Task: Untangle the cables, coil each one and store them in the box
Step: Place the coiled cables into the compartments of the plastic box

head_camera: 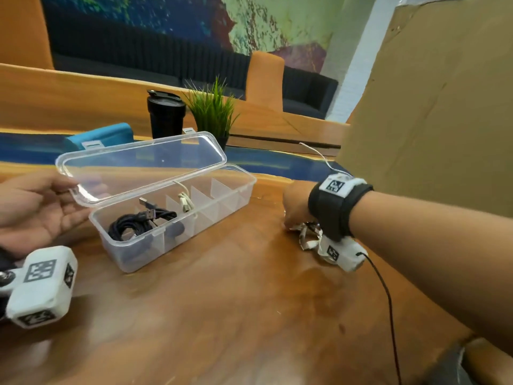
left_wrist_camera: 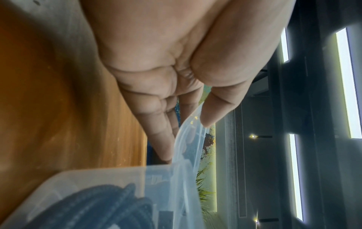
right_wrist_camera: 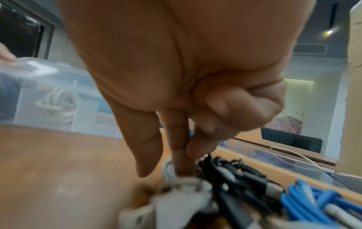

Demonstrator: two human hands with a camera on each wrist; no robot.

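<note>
A clear divided box (head_camera: pixel 125 262) stands open on the wooden table. A coiled black cable (head_camera: pixel 138 223) lies in its left compartment and a white cable (head_camera: pixel 186 204) in the one beside it. My left hand (head_camera: pixel 76 200) pinches the edge of the raised lid (head_camera: pixel 144 165), thumb on top and fingers under the lid (left_wrist_camera: pixel 188 155). To the right of the box, my right hand (head_camera: pixel 294 215) reaches down into a tangle (head_camera: pixel 308 237). There its thumb and fingers (right_wrist_camera: pixel 180 155) close on a white cable (right_wrist_camera: pixel 168 172) beside black cables (right_wrist_camera: pixel 231 182) and a blue cable (right_wrist_camera: pixel 305 201).
Behind the box stand a black tumbler (head_camera: pixel 166 115), a small green plant (head_camera: pixel 213 109) and a teal object (head_camera: pixel 102 136). A tall cardboard sheet (head_camera: pixel 430 107) walls off the right side. A thin black wire (head_camera: pixel 388 301) trails from my right wrist camera.
</note>
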